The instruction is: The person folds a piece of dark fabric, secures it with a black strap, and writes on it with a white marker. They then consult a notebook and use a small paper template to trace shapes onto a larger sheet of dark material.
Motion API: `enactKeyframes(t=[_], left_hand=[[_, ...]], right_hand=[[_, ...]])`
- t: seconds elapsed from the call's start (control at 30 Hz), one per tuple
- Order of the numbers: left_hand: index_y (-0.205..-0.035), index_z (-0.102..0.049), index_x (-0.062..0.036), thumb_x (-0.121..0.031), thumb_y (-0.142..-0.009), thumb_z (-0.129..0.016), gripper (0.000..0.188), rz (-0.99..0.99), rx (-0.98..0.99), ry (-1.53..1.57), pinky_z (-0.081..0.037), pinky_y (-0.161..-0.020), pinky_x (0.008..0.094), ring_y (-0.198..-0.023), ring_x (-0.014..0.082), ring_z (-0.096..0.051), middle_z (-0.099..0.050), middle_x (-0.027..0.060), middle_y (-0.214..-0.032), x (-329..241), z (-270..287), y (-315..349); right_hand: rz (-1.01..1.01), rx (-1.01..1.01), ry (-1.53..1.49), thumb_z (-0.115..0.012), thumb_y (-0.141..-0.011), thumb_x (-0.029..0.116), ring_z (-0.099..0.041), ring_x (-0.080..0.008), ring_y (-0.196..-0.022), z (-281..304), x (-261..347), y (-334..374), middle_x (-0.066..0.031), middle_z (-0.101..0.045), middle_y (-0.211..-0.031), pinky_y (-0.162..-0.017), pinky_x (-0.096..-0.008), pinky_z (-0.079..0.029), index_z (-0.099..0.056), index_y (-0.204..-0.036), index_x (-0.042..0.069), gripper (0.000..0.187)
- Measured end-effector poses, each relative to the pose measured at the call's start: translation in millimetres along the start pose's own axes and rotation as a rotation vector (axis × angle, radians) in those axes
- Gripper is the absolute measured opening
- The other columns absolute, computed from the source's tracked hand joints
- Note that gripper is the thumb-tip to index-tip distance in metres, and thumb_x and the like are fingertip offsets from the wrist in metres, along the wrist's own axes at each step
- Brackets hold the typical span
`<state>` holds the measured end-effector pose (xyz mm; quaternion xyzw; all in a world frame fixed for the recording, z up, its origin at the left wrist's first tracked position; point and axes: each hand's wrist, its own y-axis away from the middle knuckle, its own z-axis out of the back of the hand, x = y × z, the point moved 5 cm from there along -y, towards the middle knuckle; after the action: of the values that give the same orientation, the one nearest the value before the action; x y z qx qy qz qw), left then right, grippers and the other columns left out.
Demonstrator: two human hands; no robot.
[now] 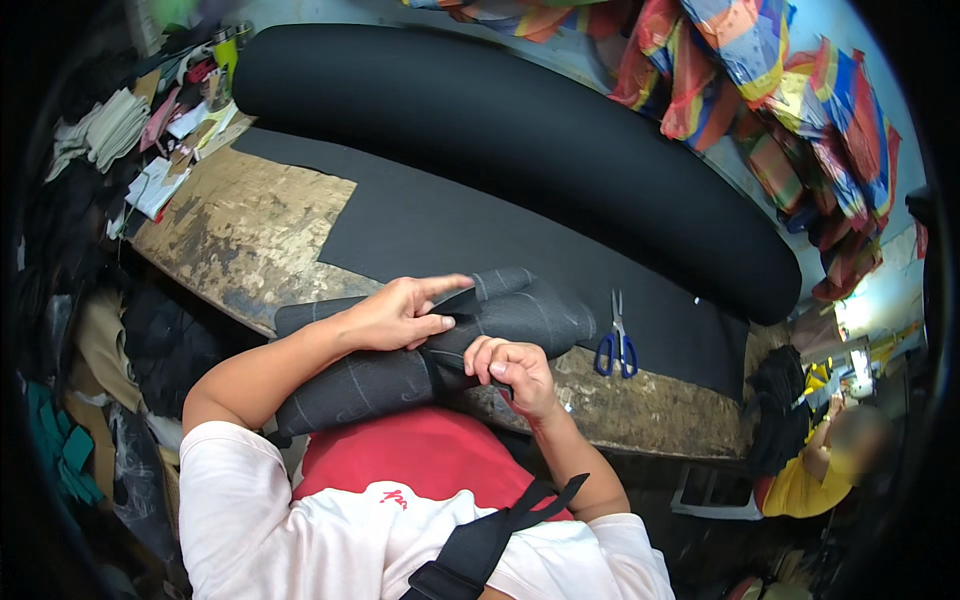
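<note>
Against my body at the table's near edge lies a bundle of rolled dark grey fabric [355, 388], marked with pale lines. A narrow black fabric strip [460, 302] crosses the bundle. My left hand [400, 312] rests on top, index finger and thumb stretched forward with the strip between them; its other fingers are curled. On the bundle's right side my right hand [512, 372] is closed in a fist around another part of the black strip. Blue-handled scissors [616, 345] lie to the right of the bundle, blades pointing away, apart from both hands.
A large black fabric roll [500, 130] spans the back of the worn wooden table [240, 220], its unrolled sheet [430, 215] spread in front. Papers [155, 188] and folded cloth sit at the far left. Colourful sacks [740, 60] hang behind. A person in yellow [805, 488] is at right.
</note>
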<state>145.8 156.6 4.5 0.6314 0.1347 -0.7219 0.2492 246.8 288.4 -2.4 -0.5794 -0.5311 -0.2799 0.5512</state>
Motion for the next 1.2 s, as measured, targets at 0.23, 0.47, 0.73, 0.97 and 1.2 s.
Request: enactKeyframes(t=[0.23,0.47,0.73,0.97,1.2], left_hand=[[-0.085,-0.051,-0.0044,-0.008,-0.083,-0.063,0.013,-0.054,-0.226,0.089,-0.034,-0.043,0.0202,-0.047,0.0029,-0.045,-0.048,-0.0027,-0.055,16,30,24],[-0.096,-0.067,0.001,-0.006,-0.078,-0.06,0.021,-0.18,0.004,-0.123,-0.048,-0.062,0.0254,-0.067,0.0104,-0.06,-0.067,0.0076,-0.076,17,34,26],[-0.08,-0.052,0.0039,-0.004,-0.08,-0.049,0.009,-0.454,0.006,-0.352,-0.044,-0.059,0.0417,-0.067,0.0381,-0.057,-0.057,0.0196,-0.072,15,20,27],[-0.071,-0.058,0.0053,-0.025,-0.092,-0.048,0.038,-0.327,-0.101,-0.161,-0.045,-0.054,0.0357,-0.053,0.0204,-0.055,-0.056,0.0171,-0.059,22,31,27],[-0.069,-0.064,0.0039,-0.04,-0.092,-0.053,0.051,-0.22,-0.147,-0.114,-0.043,-0.047,0.0275,-0.05,0.0116,-0.056,-0.059,0.0074,-0.055,19,29,33]], right_hand=[[-0.022,-0.078,0.053,-0.053,-0.08,0.014,-0.047,-0.0206,-0.085,-18,-18,-38,-0.0115,-0.053,-0.089,-0.081,-0.0324,-0.037,-0.053,-0.059,0.001,0.024],[-0.004,-0.106,0.343,-0.066,-0.081,0.015,-0.036,-0.0171,-0.105,-38,-11,-57,-0.0108,-0.043,-0.117,-0.092,-0.0331,-0.031,-0.072,-0.082,0.005,0.012],[-0.107,-0.114,0.441,-0.066,-0.084,0.016,-0.042,-0.0239,-0.116,-44,-9,-65,-0.0163,-0.048,-0.122,-0.099,-0.0377,-0.032,-0.071,-0.09,0.001,0.017],[-0.176,-0.008,0.462,-0.07,-0.074,-0.002,-0.057,-0.0177,-0.099,-36,-6,-70,-0.0134,-0.06,-0.109,-0.084,-0.0266,-0.044,-0.065,-0.103,-0.005,0.029],[0.014,-0.26,0.595,-0.064,-0.074,-0.012,-0.064,-0.0159,-0.077,-22,-16,-53,-0.0127,-0.066,-0.084,-0.065,-0.0225,-0.05,-0.067,-0.09,-0.004,0.018]])
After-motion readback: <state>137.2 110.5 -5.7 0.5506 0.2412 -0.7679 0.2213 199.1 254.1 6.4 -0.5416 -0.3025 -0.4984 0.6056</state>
